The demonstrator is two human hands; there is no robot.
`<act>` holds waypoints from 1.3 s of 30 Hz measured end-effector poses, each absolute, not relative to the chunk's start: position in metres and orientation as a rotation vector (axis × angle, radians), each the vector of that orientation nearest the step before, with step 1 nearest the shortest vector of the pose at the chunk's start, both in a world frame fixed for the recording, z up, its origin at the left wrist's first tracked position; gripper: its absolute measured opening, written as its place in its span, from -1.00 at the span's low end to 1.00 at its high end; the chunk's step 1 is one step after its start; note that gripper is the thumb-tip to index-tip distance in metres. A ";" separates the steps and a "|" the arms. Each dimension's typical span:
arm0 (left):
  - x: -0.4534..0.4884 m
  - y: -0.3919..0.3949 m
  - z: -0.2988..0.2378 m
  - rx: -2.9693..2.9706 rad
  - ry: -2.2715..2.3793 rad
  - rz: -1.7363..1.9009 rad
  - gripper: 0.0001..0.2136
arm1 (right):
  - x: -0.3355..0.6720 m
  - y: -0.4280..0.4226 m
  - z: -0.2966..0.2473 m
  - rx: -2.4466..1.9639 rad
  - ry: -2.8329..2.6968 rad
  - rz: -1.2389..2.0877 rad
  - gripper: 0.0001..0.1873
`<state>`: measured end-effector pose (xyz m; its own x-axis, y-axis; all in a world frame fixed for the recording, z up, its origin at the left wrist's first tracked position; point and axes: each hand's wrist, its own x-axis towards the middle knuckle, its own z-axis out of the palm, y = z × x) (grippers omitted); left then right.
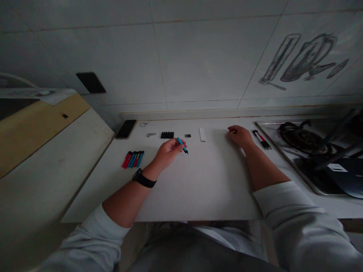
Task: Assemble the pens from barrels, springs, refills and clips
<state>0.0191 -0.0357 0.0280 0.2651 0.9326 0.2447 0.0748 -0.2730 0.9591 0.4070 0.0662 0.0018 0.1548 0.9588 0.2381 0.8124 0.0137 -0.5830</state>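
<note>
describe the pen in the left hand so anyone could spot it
On the white counter left of the gas stove, find the left hand with its black wristband. The blue pen pokes out of it. Unlike the red and blue pens bunched further left, it alone is held.

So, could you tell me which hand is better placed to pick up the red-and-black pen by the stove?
Right. The right hand rests just beside the red-and-black pen and looks empty; the left hand grips a blue pen and is farther away.
</note>
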 end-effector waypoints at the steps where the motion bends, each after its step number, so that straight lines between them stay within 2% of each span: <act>1: 0.019 -0.035 0.026 1.597 0.959 1.140 -0.69 | 0.406 0.067 0.000 -1.826 -1.716 0.313 -0.66; 13: 0.017 -0.033 0.023 1.602 0.974 1.138 -0.71 | 0.404 0.075 -0.007 -1.894 -1.773 0.178 -0.76; 19: 0.017 -0.033 0.023 1.709 1.030 1.147 -0.76 | 0.407 0.069 0.000 -1.935 -1.550 0.172 -0.80; 22: 0.016 -0.036 0.026 1.906 1.109 1.120 -0.80 | 0.398 0.060 0.011 -1.815 -1.458 0.173 -0.77; 26: 0.014 -0.042 0.033 2.253 1.149 1.044 -0.83 | 0.355 0.036 0.026 -1.446 -1.560 0.165 -0.73; 30: 0.015 -0.044 0.036 2.380 1.146 1.008 -0.85 | 0.290 0.000 0.032 -1.118 -1.747 0.530 -0.75; 33: 0.016 -0.045 0.037 2.407 1.140 0.988 -0.86 | 0.256 -0.026 0.034 -1.036 -1.847 0.670 -0.76; 39: 0.016 -0.045 0.035 2.469 1.139 0.963 -0.84 | 0.243 -0.041 0.037 -1.016 -1.865 0.587 -0.79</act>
<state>0.0160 -0.0454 0.0351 0.4742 0.7498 0.4614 0.5797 -0.6604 0.4774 0.2431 -0.0410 0.0374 -0.2530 0.8357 0.4874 0.4064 0.5490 -0.7304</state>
